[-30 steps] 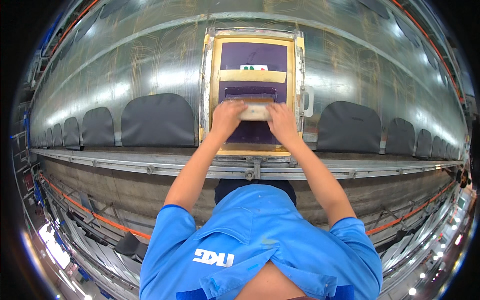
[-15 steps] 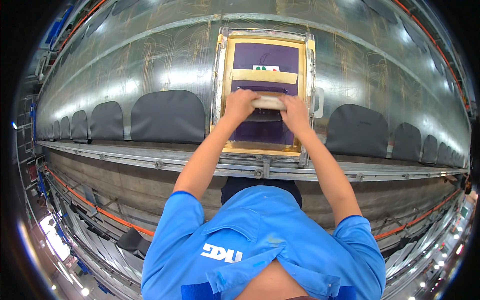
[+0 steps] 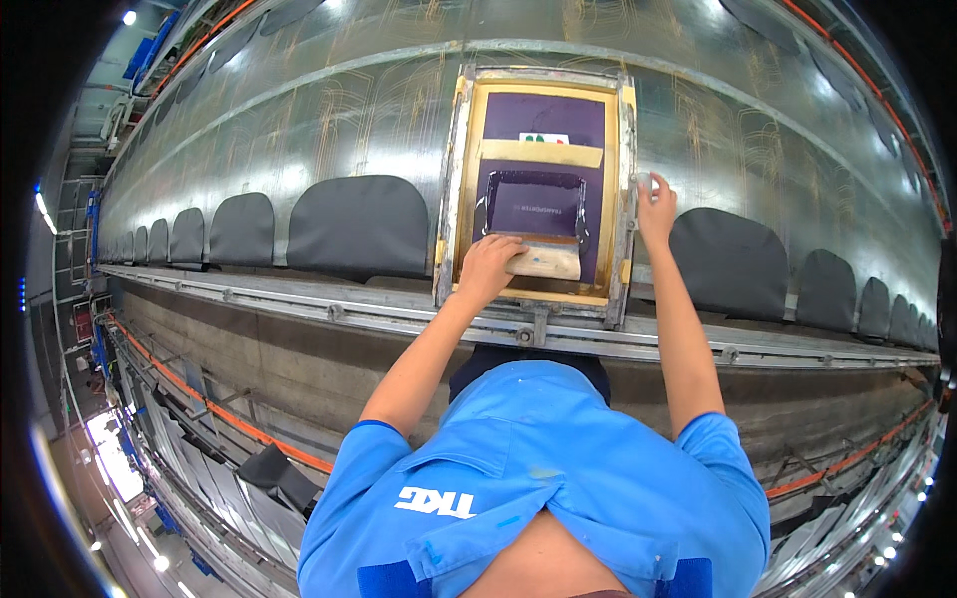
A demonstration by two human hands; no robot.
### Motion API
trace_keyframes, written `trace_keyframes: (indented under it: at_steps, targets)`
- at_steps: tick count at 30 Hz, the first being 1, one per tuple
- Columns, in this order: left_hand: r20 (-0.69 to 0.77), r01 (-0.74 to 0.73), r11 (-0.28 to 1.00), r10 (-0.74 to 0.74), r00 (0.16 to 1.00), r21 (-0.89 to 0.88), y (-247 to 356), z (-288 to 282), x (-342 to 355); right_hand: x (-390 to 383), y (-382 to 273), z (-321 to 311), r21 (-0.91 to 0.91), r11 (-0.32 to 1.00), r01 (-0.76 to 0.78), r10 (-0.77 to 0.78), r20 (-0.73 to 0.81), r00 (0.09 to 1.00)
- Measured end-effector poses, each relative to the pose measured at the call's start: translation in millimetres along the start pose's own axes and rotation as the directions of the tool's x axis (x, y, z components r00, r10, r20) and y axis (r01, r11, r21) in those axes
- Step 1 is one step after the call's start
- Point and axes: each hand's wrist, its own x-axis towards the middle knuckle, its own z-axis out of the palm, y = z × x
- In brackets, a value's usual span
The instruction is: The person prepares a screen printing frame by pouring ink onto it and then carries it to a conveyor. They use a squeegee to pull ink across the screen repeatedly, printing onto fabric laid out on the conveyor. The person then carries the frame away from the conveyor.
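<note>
The left hand (image 3: 488, 267) grips the left end of a pale-handled squeegee (image 3: 550, 261), which rests on the near part of the purple mesh (image 3: 543, 115) inside a screen-printing frame (image 3: 451, 194). Slightly farther, the right hand (image 3: 655, 207) curls around the frame's right-side handle (image 3: 644, 183). Beyond the squeegee, a tan strip (image 3: 543, 152) crosses the mesh.

Left hand (image 3: 488, 267) gripping squeegee (image 3: 550, 261), right hand (image 3: 656, 209) seemingly at frame handle (image 3: 644, 182).
</note>
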Motion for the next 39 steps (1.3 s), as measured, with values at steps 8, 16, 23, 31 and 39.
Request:
trace_keyframes:
  at_steps: [8,16,23,31,39]
  targets:
    - [-0.066,-0.013,1.0,0.012,0.998,-0.013,7,1,-31,35,-18,5,0.16,0.987,-0.029,0.025,0.027,0.999]
    - [-0.174,0.034,0.998,-0.044,0.984,-0.058,-6,-65,-63,1,-137,-13,0.34,0.934,-0.11,0.079,0.105,0.991]
    - [-0.066,0.025,0.999,-0.023,0.998,0.032,-28,-108,-71,-14,-150,27,0.295,0.951,-0.092,0.077,0.064,0.995]
    - [-0.007,0.01,0.994,-0.009,1.0,0.108,-53,-106,-79,-25,-150,49,0.254,0.967,-0.028,0.032,-0.012,0.999]
    - [0.085,-0.088,0.991,0.08,0.993,0.098,-60,-124,-120,-30,-155,54,0.139,0.983,-0.122,0.114,0.062,0.992]
